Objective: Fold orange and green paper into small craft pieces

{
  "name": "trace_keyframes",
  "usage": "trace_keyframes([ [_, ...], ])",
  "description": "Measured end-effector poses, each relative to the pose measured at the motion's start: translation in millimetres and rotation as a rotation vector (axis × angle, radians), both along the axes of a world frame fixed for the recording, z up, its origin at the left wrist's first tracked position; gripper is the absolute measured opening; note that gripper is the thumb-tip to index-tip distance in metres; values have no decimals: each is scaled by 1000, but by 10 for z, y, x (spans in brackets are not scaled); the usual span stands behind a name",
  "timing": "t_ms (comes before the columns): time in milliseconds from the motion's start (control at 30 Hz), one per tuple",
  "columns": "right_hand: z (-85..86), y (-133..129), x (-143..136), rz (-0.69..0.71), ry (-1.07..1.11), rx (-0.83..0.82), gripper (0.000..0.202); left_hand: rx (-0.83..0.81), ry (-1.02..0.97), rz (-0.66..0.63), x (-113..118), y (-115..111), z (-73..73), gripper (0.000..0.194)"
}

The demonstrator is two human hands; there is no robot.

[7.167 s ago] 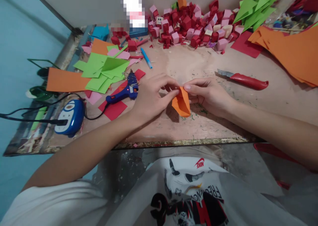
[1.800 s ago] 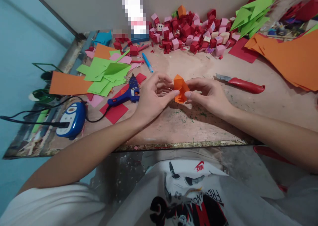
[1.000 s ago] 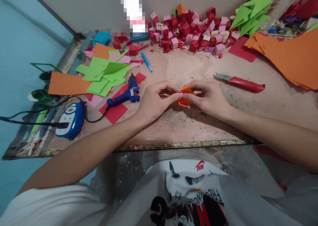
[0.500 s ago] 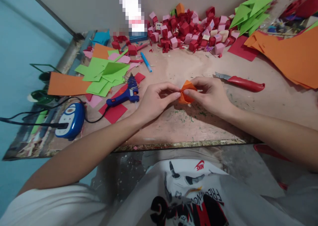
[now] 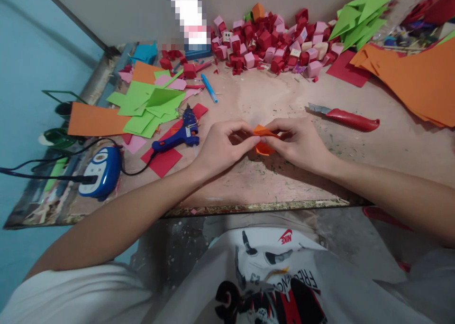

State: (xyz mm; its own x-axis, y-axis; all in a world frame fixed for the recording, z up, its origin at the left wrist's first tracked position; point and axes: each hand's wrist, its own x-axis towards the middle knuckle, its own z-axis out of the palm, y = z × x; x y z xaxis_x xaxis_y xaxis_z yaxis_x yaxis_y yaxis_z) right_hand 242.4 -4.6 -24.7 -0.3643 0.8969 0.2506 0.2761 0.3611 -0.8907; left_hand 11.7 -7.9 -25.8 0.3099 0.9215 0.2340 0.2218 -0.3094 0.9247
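Observation:
A small folded piece of orange paper [image 5: 263, 148] is pinched between my two hands, just above the wooden tabletop [image 5: 227, 191]. My left hand [image 5: 227, 141] grips its left side between thumb and fingertips. On the opposite side, my right hand [image 5: 296, 141] has its thumb and fingers closed on the paper. Fingers cover part of the folds. To the right of my right hand lies a cutter knife with a red handle [image 5: 351, 119]. A blue hot glue gun [image 5: 177, 136] rests left of my left hand, on red paper [image 5: 167, 162].
Red and pink paper cubes [image 5: 265, 41] are heaped along the back. Green paper sheets [image 5: 142, 101] lie at left, near a blue-and-white power socket [image 5: 103, 172] with black cables. Orange sheets [image 5: 415, 82] are stacked at right. A blue pen [image 5: 209, 87] lies behind the glue gun.
The orange paper has tilted and looks flatter, its upper point lower than before. My right hand has shifted slightly down and toward me; both hands keep their hold.

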Motion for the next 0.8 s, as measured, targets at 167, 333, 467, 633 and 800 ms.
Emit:
trace_keyframes([
  [167,47,16,5,24,57,-101,9,54,30,46,-7,16,-2,12],
  [333,86,45,16,-2,207,-183,12,116,14,107,-22,39,19,9],
  [467,80,53,11,-19,264,-221,12,126,17,149,-32,43,5,7],
  [633,52,47,12,1,232,-143,14,91,2,168,-30,32,-16,7],
  [800,43,47,10,-1,169,-136,21,75,15,136,-29,30,-24,8],
])
